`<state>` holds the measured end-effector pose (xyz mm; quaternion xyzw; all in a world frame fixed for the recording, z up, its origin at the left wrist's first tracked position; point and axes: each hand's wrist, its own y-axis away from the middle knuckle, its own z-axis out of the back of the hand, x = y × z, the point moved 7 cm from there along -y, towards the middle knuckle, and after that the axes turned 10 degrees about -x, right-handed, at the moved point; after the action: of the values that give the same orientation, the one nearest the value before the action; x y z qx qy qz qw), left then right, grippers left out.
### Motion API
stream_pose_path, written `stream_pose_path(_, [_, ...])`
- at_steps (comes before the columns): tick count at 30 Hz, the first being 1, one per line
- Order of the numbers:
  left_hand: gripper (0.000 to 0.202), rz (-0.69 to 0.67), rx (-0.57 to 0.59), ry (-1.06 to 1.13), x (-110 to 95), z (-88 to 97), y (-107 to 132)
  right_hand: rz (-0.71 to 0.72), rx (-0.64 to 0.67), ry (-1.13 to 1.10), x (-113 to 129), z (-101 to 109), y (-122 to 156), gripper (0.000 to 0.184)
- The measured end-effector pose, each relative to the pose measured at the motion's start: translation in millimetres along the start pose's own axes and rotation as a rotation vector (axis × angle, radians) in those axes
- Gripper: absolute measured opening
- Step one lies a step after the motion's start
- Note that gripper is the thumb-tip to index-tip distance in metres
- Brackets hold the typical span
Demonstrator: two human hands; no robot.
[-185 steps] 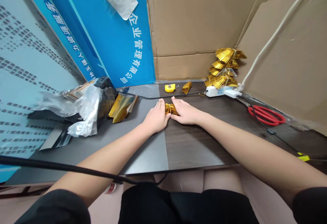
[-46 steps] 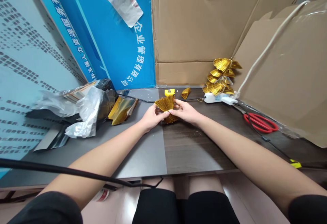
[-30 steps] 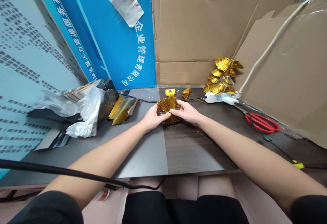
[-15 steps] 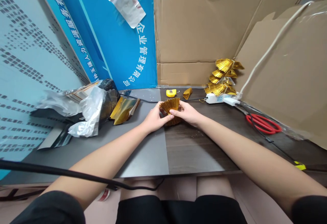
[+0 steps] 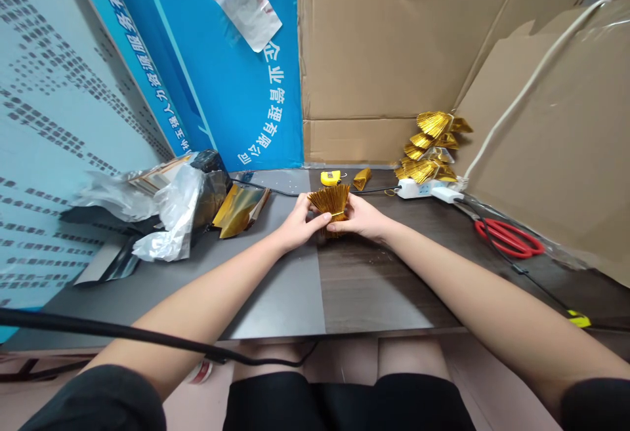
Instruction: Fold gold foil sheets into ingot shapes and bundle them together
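Note:
Both hands meet over the middle of the dark table (image 5: 354, 293) around a pleated gold foil fan (image 5: 329, 199). My left hand (image 5: 298, 224) pinches the fan's tied waist from the left, fingers closed. From the right, my right hand (image 5: 361, 216) grips the same waist, thumb on top. The upper half of the fan spreads upward above my fingers; the lower half is mostly hidden behind them.
A pile of finished gold fans (image 5: 429, 149) leans in the back right corner by a white power strip (image 5: 423, 188). Red scissors (image 5: 512, 237) lie at right. A yellow tape measure (image 5: 329, 177), one folded gold piece (image 5: 361, 178), gold foil sheets (image 5: 239, 206) and plastic bags (image 5: 162, 211) sit behind and left.
The folded gold bundle that lay pressed on the table is lifted and spread into a fan. Over the last second my hands shifted slightly right with it.

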<state>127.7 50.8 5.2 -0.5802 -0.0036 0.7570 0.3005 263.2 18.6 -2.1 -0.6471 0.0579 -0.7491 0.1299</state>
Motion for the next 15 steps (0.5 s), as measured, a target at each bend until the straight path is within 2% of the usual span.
stream_pose_path(5, [0.063,0.016,-0.033,0.042,2.4,7.5,-4.0,0.129,-0.135,0.264,14.0,23.4,-3.0,0.078])
stream_pose_path(8, [0.059,0.051,-0.098,0.018,7.9,13.5,-7.4,0.196,-0.185,0.490,20.1,35.4,-2.3,0.078])
stream_pose_path(12, [0.058,0.083,-0.160,-0.072,14.9,18.4,-9.8,0.170,-0.096,0.706,7.6,32.8,-1.2,0.078])
stream_pose_path(13, [0.059,0.089,-0.150,-0.098,15.7,17.8,-9.6,0.155,-0.055,0.734,3.4,30.9,-0.7,0.084])
stream_pose_path(15, [0.063,0.095,-0.113,-0.149,15.9,15.1,-7.8,0.128,0.039,0.765,-3.4,29.0,0.5,0.107])
